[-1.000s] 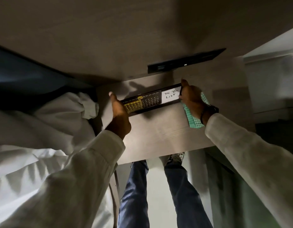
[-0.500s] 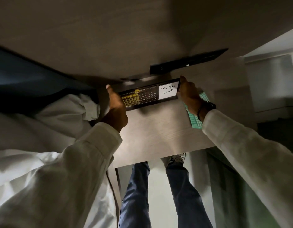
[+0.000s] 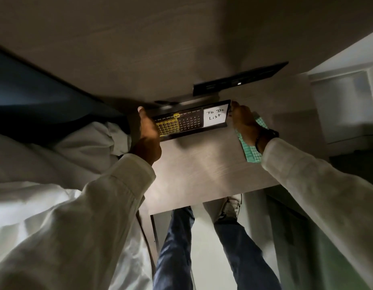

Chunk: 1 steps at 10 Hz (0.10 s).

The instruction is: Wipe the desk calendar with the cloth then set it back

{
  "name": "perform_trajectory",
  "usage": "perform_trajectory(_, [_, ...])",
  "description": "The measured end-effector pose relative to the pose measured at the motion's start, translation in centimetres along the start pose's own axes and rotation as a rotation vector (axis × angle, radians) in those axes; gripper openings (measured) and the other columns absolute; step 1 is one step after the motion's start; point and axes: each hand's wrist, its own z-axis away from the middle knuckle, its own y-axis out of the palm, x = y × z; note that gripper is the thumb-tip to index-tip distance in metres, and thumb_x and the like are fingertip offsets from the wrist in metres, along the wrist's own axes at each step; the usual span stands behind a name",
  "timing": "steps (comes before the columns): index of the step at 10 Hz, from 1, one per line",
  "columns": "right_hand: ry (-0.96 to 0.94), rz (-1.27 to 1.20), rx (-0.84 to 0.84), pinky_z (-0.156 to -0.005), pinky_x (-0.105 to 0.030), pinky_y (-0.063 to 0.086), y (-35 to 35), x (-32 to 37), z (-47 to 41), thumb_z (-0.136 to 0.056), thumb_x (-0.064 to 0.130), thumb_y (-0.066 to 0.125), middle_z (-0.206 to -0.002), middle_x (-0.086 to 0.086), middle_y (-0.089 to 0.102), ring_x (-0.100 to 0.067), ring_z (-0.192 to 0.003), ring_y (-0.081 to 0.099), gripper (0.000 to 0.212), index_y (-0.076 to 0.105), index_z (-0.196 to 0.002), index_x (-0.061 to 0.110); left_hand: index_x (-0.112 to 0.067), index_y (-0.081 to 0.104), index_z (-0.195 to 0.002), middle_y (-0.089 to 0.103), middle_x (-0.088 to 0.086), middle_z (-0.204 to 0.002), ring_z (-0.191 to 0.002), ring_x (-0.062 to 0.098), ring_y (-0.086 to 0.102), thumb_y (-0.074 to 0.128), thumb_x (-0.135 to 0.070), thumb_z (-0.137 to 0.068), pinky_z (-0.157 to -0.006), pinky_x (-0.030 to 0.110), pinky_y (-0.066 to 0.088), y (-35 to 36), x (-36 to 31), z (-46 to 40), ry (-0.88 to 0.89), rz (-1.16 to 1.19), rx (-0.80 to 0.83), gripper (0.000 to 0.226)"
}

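The desk calendar [image 3: 189, 122] is a long black bar with a yellow date grid and a white "To Do List" panel. It stands near the back of the small wooden desk [image 3: 198, 168], close to the wall. My left hand [image 3: 149, 135] grips its left end. My right hand [image 3: 244, 122] holds its right end and also keeps the green checked cloth [image 3: 252, 151] pinched under the palm, the cloth hanging down over the desk's right side.
A black socket strip [image 3: 240, 80] is mounted on the wall just behind the calendar. White bedding [image 3: 55, 164] lies left of the desk. A dark panel [image 3: 34, 97] is at the far left. My legs and shoes [image 3: 229, 208] show below the desk's front edge.
Both hands have carried the calendar away from me, toward the wall at the back of the desk. The cloth went along in my right hand.
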Motion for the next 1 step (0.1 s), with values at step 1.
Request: perform_trajectory(1, [-0.13, 0.102, -0.02, -0.101, -0.048, 0.044, -1.25, -0.33, 1.33, -0.103, 0.026, 0.034, -0.128, -0.03, 0.058, -0.041, -0.116, 0.057, 0.043, 0.058, -0.123, -0.003, -0.018, 0.043, -0.155, 0.069, 0.001, -0.129, -0.084, 0.002, 0.071, 0.024, -0.063, -0.106, -0.067, 0.014, 0.051, -0.7, 0.31, 1.29, 0.086, -0.088, 0.014, 0.069])
